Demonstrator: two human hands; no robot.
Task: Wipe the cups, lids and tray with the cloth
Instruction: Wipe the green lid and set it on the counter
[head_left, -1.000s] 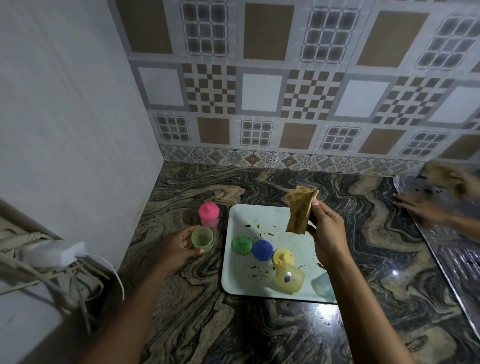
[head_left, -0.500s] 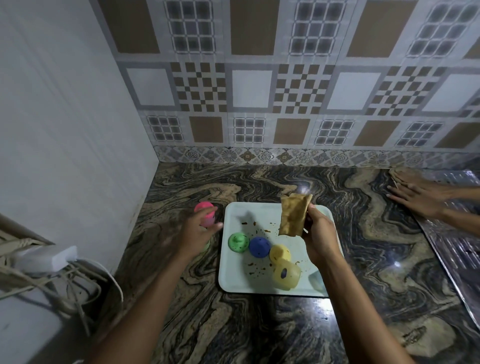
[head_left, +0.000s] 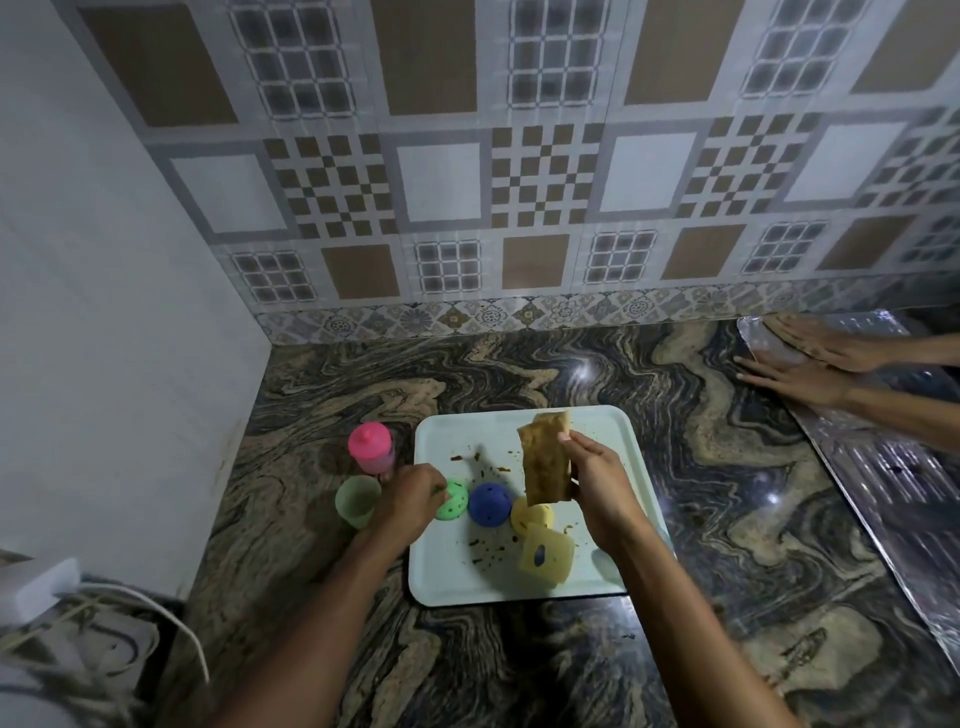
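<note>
Left hand was at the tray's left edge, fingers curled over the green lid and touching it; pinched or not, cannot tell. Right hand was clamped on the folded cloth, held upright with its long axis vertical over mid-tray. The green lid lay between hand and cloth, left hand nearer. Blue lid, yellow lid and a tipped yellow cup sat near the tray's front edge. Green cup and pink-lidded cup stood on the countertop just off the tray's left edge. Probable next step: bring lid to cloth.
</note>
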